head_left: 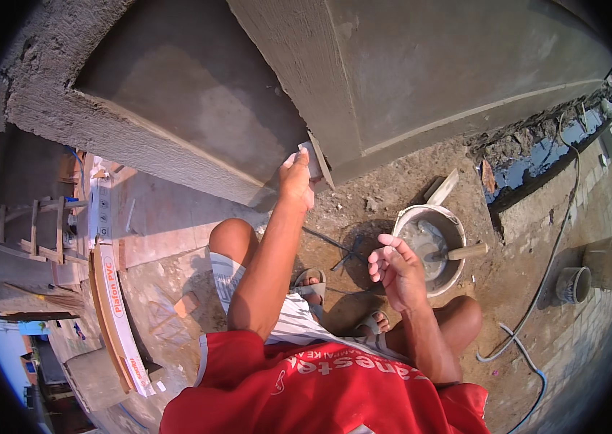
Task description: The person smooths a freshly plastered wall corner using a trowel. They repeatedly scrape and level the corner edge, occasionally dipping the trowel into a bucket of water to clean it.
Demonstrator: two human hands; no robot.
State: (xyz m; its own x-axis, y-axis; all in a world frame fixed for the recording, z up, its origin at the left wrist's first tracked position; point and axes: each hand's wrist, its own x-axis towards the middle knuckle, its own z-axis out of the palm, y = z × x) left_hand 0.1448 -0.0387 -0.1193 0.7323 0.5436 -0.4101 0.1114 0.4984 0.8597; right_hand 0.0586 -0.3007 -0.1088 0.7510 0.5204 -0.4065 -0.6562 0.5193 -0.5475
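My left hand (296, 179) reaches forward and is closed on a plastering float (322, 160), seen almost edge-on. The float's flat face is against the corner of the grey plastered column (306, 65). My right hand (398, 273) hovers over the near left rim of a bucket (456, 226), its fingers loosely curled and apart, with nothing visible in them. Wet grey mix (421, 235) lies inside the bucket. A tool with a wooden handle (467, 252) rests in it, the handle jutting over the right rim; its working end is partly sunk in the mix.
A small board (442, 188) lies behind the bucket. To the right run a hose (546, 286) and a ditch with dark water (537, 159). Two more buckets (605, 262) stand far right. Long white boxes (114, 289) and a wooden ladder-like frame (34, 228) are on the left.
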